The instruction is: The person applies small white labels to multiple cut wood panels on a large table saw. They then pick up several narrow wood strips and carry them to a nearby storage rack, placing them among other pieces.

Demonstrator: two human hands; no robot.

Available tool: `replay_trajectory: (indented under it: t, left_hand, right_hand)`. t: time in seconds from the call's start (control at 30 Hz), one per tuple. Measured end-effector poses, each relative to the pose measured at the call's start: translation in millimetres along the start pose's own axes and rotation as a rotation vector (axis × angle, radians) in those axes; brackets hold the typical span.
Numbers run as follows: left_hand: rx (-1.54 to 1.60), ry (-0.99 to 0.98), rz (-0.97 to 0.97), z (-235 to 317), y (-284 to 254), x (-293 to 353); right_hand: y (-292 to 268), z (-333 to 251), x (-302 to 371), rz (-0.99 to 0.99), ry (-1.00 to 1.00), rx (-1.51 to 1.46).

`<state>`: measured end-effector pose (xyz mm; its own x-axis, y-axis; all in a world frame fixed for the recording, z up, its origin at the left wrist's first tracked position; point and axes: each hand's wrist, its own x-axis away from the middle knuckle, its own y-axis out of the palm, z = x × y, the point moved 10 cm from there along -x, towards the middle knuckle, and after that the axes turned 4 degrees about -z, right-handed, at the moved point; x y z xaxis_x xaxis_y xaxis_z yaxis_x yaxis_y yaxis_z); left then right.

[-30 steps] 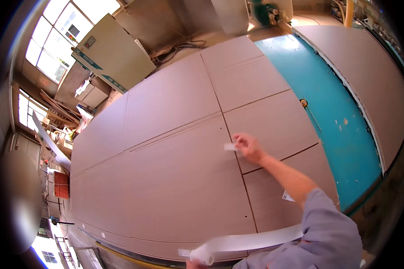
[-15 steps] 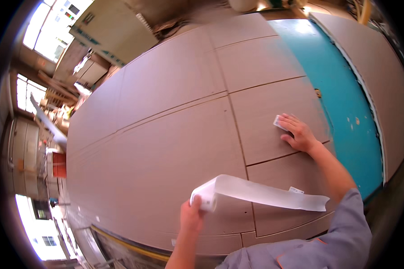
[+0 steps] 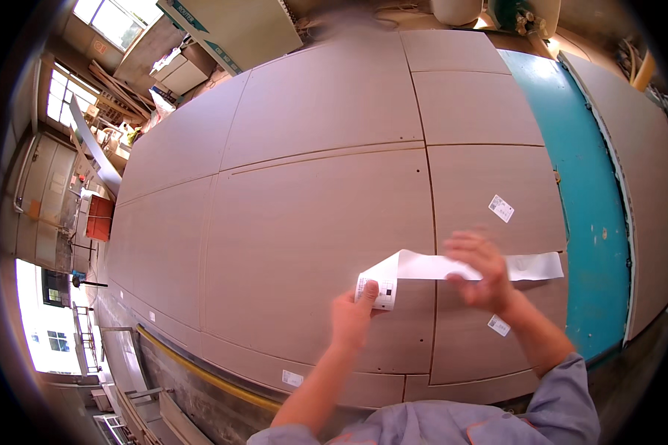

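Note:
My left hand [image 3: 351,320] pinches a strip of white label paper [image 3: 387,291], its thumb on a printed part. From there the strip folds over, and its long tail trails right across the grey-brown boards. Above this tail hovers my right hand [image 3: 484,273], slightly blurred, its fingers apart and nothing visible in them. A small white printed label [image 3: 501,208] lies flat on the board beyond my right hand. Another label [image 3: 499,325] is on the nearer board, by my right forearm. A third label [image 3: 292,378] sits near the front edge, left of my left forearm.
Grey-brown cut boards [image 3: 312,222] with narrow seams cover the large work surface. Along the right runs a teal strip [image 3: 590,185], with another board [image 3: 631,148] beyond it. A yellow rail [image 3: 200,367] follows the front left edge. A red box [image 3: 99,218] stands at the left.
My right hand has left the label on the far board and come back over the paper strip; that label now shows fully. The whole view has shifted.

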<state>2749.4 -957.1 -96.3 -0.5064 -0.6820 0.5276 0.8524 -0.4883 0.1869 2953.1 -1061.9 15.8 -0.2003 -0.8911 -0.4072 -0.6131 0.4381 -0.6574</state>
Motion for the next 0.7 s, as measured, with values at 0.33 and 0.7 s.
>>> replay_trajectory:
  t: [0.33,0.7]
  left_hand:
    - [0.174,-0.045,-0.194,-38,-31,20]
    - [-0.215,-0.089,-0.202,-67,-102,82]
  right_hand:
    - [104,-89,-12,-0.156,-0.289,0.052]
    - [194,-46,7,-0.394,0.599,-1.111]
